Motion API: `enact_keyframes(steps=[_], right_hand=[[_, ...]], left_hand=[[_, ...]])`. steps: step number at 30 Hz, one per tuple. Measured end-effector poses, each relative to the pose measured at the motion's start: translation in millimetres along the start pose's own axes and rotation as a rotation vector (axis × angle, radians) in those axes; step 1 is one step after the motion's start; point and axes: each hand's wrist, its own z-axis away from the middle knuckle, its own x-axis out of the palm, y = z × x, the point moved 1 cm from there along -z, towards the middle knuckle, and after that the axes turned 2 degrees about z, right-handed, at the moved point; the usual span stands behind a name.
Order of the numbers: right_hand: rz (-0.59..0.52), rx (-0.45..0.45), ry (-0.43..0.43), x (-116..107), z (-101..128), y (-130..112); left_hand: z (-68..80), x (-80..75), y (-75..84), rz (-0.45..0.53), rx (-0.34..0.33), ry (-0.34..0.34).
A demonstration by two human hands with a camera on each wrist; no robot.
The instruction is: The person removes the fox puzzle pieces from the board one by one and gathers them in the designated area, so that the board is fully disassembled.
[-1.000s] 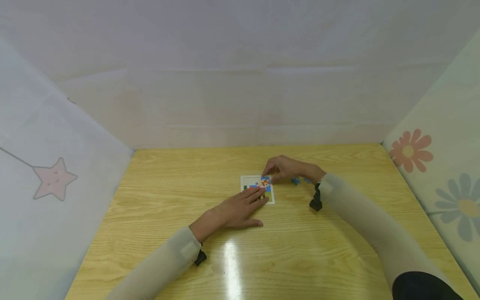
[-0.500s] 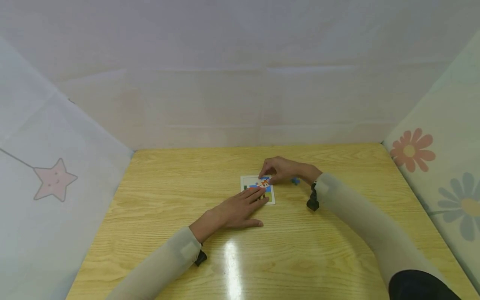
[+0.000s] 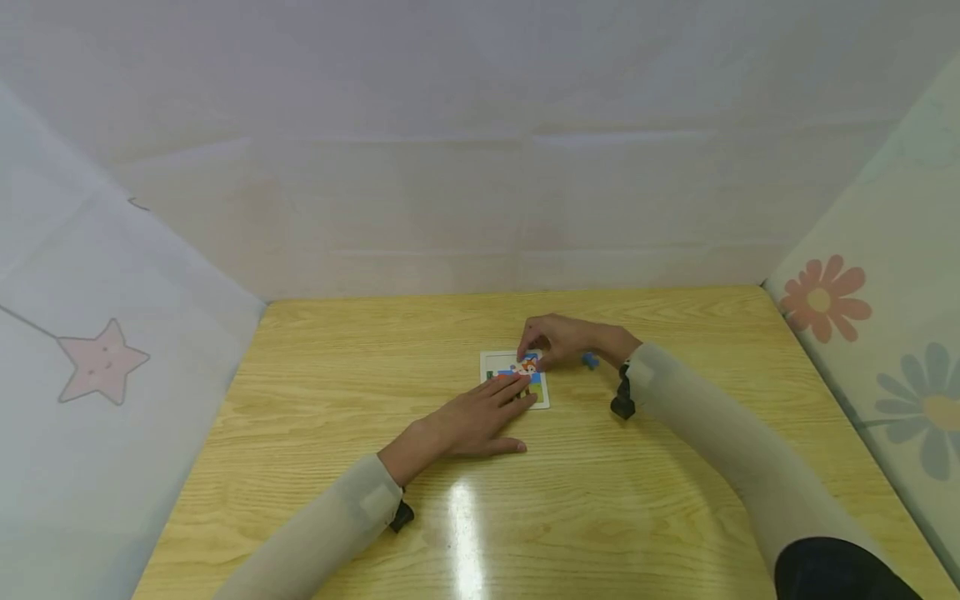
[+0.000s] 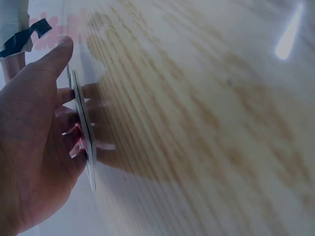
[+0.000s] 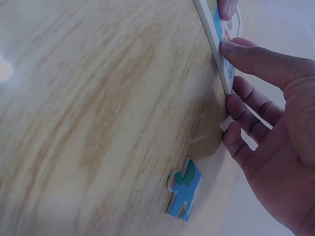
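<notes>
A small jigsaw puzzle in a white frame [image 3: 544,404] lies on the table, part of its tray bare at the upper left. My left hand [image 3: 480,417] rests flat across its lower part, fingers straight. In the left wrist view the puzzle board [image 4: 84,125] shows edge-on beneath those fingertips. With bent thumb and index finger, my right hand [image 3: 566,337] pinches a puzzle piece with a fox's face [image 3: 528,365] at the upper right corner; the fingers partly hide it. In the right wrist view the thumb [image 5: 246,54] presses on the board, the other fingers lying beyond its edge.
A loose blue and green puzzle piece [image 5: 184,189] lies on the wooden table [image 3: 337,350], right of the frame and near my right wrist. Printed cloth walls [image 3: 480,208] stand at the back and both sides.
My right hand has shifted slightly left over the upper right corner of the puzzle. A second blue bit near its wrist no longer shows. The left hand has stayed in place.
</notes>
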Motion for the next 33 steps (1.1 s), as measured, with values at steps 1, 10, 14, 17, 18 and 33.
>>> enact_keyframes(steps=[1,10,14,17,18,33], right_hand=[[0.002,-0.005,0.002,0,0,0],[0.008,-0.050,0.026,2,3,-4],[-0.002,-0.054,0.024,4,3,-5],[-0.023,-0.047,0.026,5,3,-6],[-0.029,-0.048,0.030,5,3,-6],[-0.122,-0.042,0.081,12,4,-5]], left_hand=[[-0.4,0.4,-0.4,-0.001,-0.001,0.000],[1.2,-1.2,0.1,-0.020,0.011,0.013],[2.8,-3.0,1.9,-0.016,0.010,0.010],[4.1,-4.9,3.6,-0.012,0.011,0.010],[4.5,-5.4,4.1,-0.009,0.010,0.011],[5.0,-4.8,3.3,0.000,0.014,0.011]])
